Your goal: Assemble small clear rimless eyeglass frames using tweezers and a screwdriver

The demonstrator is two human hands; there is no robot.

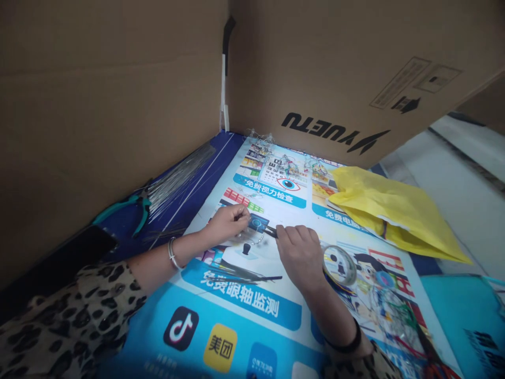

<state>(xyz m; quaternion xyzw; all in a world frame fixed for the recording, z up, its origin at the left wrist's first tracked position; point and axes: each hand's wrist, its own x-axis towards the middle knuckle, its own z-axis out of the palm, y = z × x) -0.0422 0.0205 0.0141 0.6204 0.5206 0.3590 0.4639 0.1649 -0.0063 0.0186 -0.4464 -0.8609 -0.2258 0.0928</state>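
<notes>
My left hand (229,223) is closed in a pinch on a thin beaded strand (258,241), which hangs in a loop between my hands. Wrapped in my right hand (300,255) is a pair of pliers (271,231); only the dark narrow jaws stick out, pointing at my left fingers, and the grip is hidden. The jaws are close to the strand, but I cannot tell if they touch it. Below my hands, a bundle of thin dark wires (246,273) lies on the printed poster (284,329). Right of my right hand sits a roll of clear tape (340,266).
Teal-handled pliers (138,210) and a sheaf of straight wires (185,176) lie at the left. Cardboard walls (315,63) stand behind. A yellow bag (394,210), a teal pouch (465,316) and tangled bead strands (398,316) are at the right.
</notes>
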